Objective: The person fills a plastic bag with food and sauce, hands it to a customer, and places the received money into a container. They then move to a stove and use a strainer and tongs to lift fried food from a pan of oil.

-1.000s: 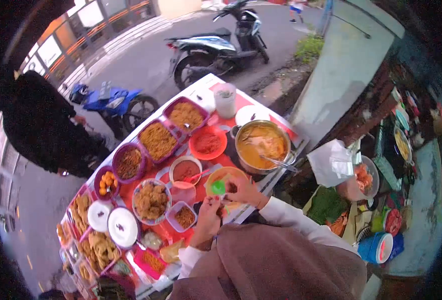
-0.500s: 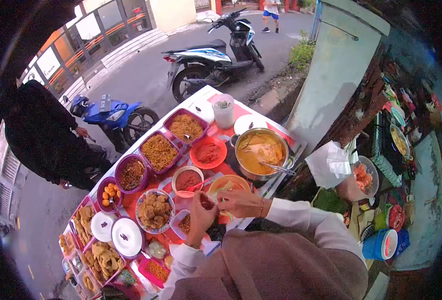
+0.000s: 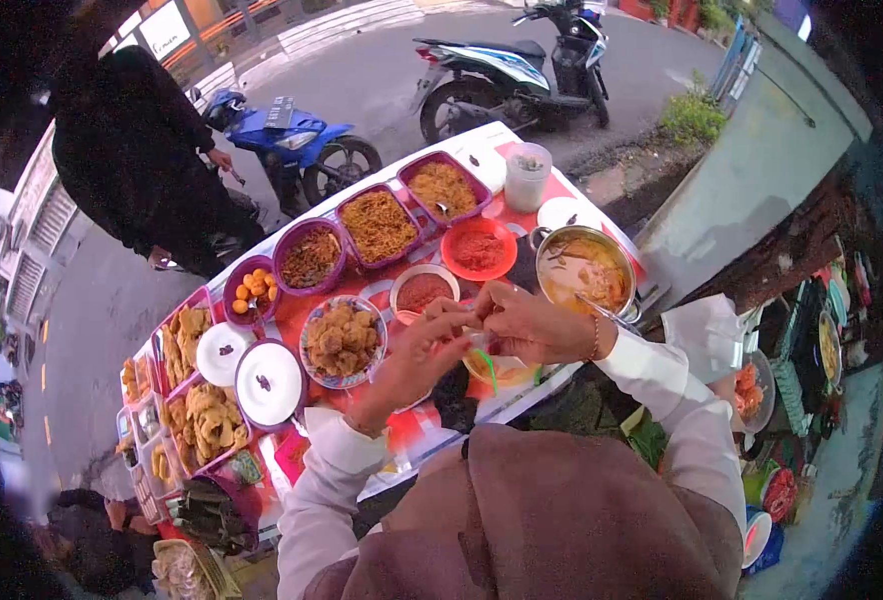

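My left hand (image 3: pixel 424 358) and my right hand (image 3: pixel 537 325) meet above the near edge of the table, fingertips pinched together. Between them shows a small, pale, partly see-through thing; the fingers hide most of it. A thin bright-green strip (image 3: pixel 490 368) hangs just below. Under my right hand lies an orange-yellow bowl (image 3: pixel 512 378), partly covered. Just beyond my left hand stands a bowl of red sauce (image 3: pixel 425 291). Behind it is an orange bowl of red paste (image 3: pixel 479 249). A pot of yellow curry (image 3: pixel 588 270) with a ladle stands near my right wrist.
Purple tubs of noodles (image 3: pixel 380 226), a bowl of fried food (image 3: pixel 343 341), a tub of orange balls (image 3: pixel 256 287) and white lids (image 3: pixel 271 384) cover the table's left side. A person in black (image 3: pixel 132 150) stands across it. Motorbikes (image 3: pixel 507 75) are parked behind.
The view has swung, so the table sits further right and lower. My hands have risen and come together at the fingertips. Another person now shows at the lower left.
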### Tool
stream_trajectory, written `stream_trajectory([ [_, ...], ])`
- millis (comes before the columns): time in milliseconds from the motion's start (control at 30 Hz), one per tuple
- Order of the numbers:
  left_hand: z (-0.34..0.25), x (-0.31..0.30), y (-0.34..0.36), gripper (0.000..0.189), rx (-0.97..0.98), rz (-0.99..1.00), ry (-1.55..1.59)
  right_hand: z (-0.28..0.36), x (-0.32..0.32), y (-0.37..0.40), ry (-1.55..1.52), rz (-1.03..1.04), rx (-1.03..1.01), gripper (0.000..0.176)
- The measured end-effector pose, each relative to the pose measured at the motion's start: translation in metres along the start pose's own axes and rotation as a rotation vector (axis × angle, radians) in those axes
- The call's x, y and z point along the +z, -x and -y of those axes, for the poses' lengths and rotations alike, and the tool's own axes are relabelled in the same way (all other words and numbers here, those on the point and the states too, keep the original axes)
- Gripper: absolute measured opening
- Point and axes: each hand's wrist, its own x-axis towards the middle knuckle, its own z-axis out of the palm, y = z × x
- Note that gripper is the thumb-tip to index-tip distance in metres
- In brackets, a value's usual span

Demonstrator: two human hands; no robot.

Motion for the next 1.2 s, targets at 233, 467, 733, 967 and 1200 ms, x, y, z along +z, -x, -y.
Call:
stream_trajectory([
  [233, -0.021, 0.007, 0.028, 0.010, 0.306, -0.132, -0.303, 0.010, 0.008, -0.024, -0.004, 0.012, -0.009, 0.014],
  [467, -0.059, -0.017, 0.071, 0.024, -0.003, 0.197, 0.073, 0.050, 0.046, -0.023, -0.754, 0.098, 0.082, 0.023],
  [733, -0.039, -0.041, 0.094, 0.029, -0.153, 0.231, 0.311, 0.054, 0.069, -0.054, -0.764, 0.207, 0.024, 0.033],
  [967, -0.014, -0.057, 0.098, 0.027, 0.091, 0.152, 0.070, 0.040, 0.098, -0.051, -0.924, 0.145, 0.168, 0.030],
  [1200, 0.014, -0.072, 0.075, 0.023, 0.207, -0.129, -0.459, 0.024, 0.101, -0.061, -0.351, -0.087, 0.306, 0.010],
])
